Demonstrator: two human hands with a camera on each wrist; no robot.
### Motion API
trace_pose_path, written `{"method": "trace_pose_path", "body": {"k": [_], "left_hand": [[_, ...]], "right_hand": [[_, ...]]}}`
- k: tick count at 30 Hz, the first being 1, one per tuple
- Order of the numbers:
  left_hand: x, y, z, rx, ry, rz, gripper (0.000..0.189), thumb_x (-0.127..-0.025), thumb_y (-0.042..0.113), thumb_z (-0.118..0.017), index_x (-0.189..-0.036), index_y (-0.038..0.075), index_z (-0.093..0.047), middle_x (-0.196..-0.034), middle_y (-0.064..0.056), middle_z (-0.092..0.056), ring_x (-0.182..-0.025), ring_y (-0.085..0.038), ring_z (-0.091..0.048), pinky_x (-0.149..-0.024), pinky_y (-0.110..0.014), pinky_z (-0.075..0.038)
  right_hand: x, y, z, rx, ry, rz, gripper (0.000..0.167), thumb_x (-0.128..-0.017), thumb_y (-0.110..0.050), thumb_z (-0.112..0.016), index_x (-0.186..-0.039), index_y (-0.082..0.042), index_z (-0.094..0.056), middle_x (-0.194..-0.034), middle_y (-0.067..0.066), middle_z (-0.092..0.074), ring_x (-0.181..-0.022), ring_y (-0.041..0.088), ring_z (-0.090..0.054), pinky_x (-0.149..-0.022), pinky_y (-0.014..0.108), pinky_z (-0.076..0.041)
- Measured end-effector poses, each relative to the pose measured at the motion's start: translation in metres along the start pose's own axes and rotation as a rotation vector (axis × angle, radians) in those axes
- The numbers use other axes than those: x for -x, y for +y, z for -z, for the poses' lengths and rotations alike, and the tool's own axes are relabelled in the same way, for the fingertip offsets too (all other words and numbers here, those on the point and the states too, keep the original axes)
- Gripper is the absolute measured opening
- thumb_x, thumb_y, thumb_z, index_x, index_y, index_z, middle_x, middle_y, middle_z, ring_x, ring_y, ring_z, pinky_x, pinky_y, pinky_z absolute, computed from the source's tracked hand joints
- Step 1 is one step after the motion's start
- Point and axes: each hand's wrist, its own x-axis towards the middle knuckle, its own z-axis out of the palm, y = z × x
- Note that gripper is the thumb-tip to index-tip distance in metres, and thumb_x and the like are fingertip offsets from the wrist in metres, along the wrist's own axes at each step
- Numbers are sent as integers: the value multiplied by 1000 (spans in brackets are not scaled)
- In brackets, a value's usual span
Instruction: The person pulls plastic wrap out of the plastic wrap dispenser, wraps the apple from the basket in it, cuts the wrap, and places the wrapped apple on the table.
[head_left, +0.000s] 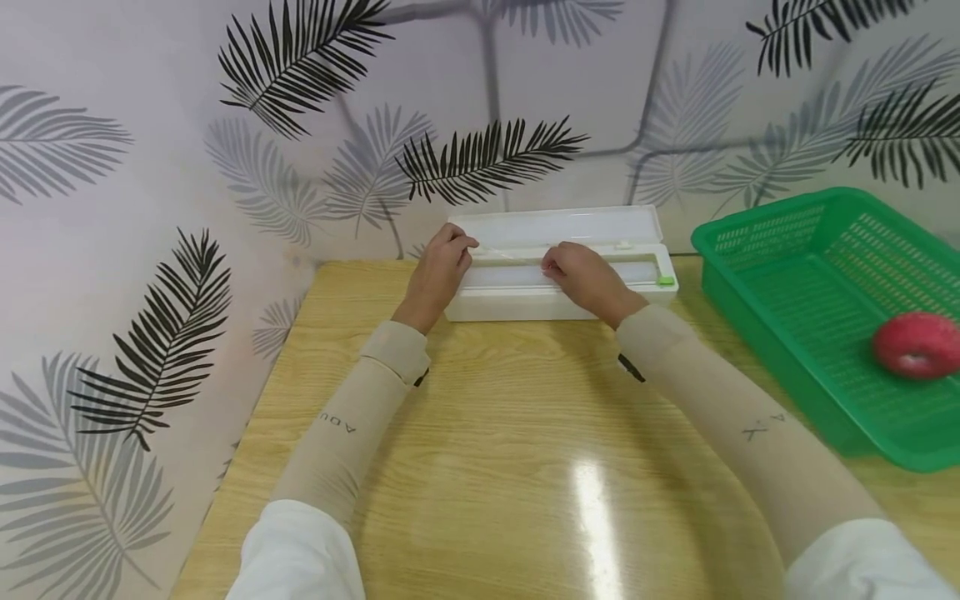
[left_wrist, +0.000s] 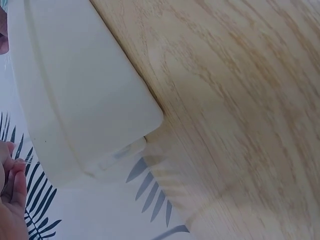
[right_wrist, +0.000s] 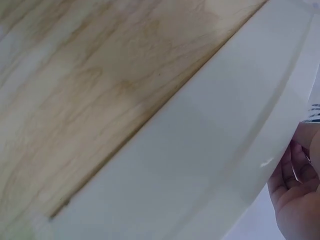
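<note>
A long white plastic-wrap dispenser box stands at the table's back edge, its lid raised against the wall. A thin clear film stretches between both hands above the opening. My left hand pinches the film at the box's left end; the left wrist view has that hand with a shiny wisp at its fingertips. Over the middle of the box, my right hand has thumb and fingers pinched together on the film. In the right wrist view the right hand curls beside the box's edge.
A green slide cutter sits at the box's right end. To the right stands a green plastic basket with a red round fruit inside. Leaf-patterned wall covering rises directly behind the wooden table.
</note>
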Motion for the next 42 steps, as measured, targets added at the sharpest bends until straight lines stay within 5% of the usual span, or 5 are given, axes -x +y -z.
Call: {"method": "trace_pose_path", "body": {"k": [4,11,19,33,42], "left_hand": [[2,-2,0,-4,9,16,21,-93,1,-48,-101,2,-68,-101,-10,-54,-88,-21,-54,-76,-26,-48],[7,-2,1,16,26,15,23,-94,2,-46,-101,1,-67,-101,-10,-53,-86,-19,-54,-73,-25,-48],[6,-2,1,45,39,39,21,-93,1,-47,-99,0,-67,-101,-10,-53,-87,-20,-55,-77,-26,-48],[1,-5,1,44,57,55,19,-91,-1,-50,-97,1,-67,-99,-10,-52,-83,-18,-52,-74,-26,-47],[1,-4,-2,104,51,45,16,-91,-1,-52,-96,3,-67,-96,-8,-50,-79,-16,-49,-68,-27,-44]], "right_hand": [[3,3,2,73,-8,79,17,-93,-6,-56,-105,3,-63,-96,13,-59,-92,27,-57,-82,36,-48],[10,6,5,85,-50,23,16,-94,-7,-52,-105,0,-61,-99,12,-59,-92,25,-55,-81,35,-47],[17,14,8,213,80,41,15,-90,0,-52,-103,5,-56,-95,19,-50,-79,29,-54,-69,35,-50],[13,15,10,88,-24,45,13,-93,-13,-57,-98,-1,-60,-92,11,-55,-87,25,-51,-78,36,-45],[14,15,14,187,-14,29,17,-98,-11,-46,-102,5,-51,-91,16,-57,-86,31,-57,-78,41,-47]]}}
